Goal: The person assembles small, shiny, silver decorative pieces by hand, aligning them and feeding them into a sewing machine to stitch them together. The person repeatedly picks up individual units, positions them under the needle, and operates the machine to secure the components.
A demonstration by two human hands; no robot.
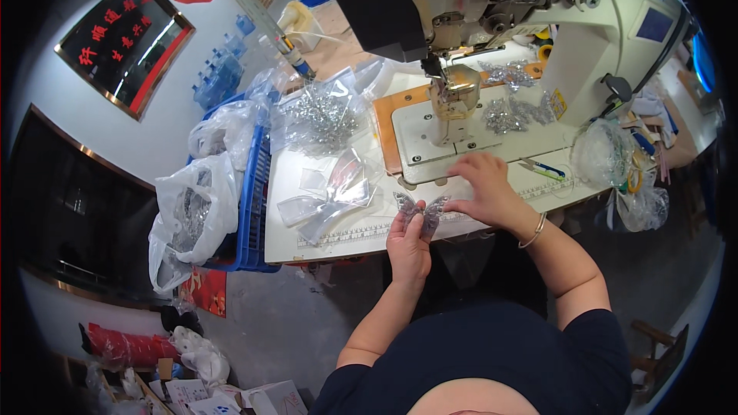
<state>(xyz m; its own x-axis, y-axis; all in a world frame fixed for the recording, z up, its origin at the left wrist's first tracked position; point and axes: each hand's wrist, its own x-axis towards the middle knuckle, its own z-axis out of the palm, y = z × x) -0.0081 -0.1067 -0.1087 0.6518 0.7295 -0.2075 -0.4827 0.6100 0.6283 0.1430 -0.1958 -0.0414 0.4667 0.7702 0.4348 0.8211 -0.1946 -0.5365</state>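
Note:
Near the table's front edge, my left hand [409, 240] pinches a silvery butterfly-shaped piece [422, 210] between thumb and fingers, wings spread upward. My right hand [490, 186] is just right of it, fingers curved and apart, the thumb close to the right wing; I cannot tell whether it touches. Behind my hands stands a sewing machine [455, 92] with a metal plate [419, 137]. Silvery sparkling pieces [507, 117] lie in a heap right of the needle area. Clear plastic sheets [330, 196] lie on the table to the left.
A clear bag of glittering pieces [323, 117] sits at the table's back left. Beside the table, a blue basket [257, 177] has white plastic bags [201, 215] over its side. Thread snips [543, 170] and a ruler strip [354, 232] are on the tabletop. Plastic-wrapped bundles [603, 154] stand at the right.

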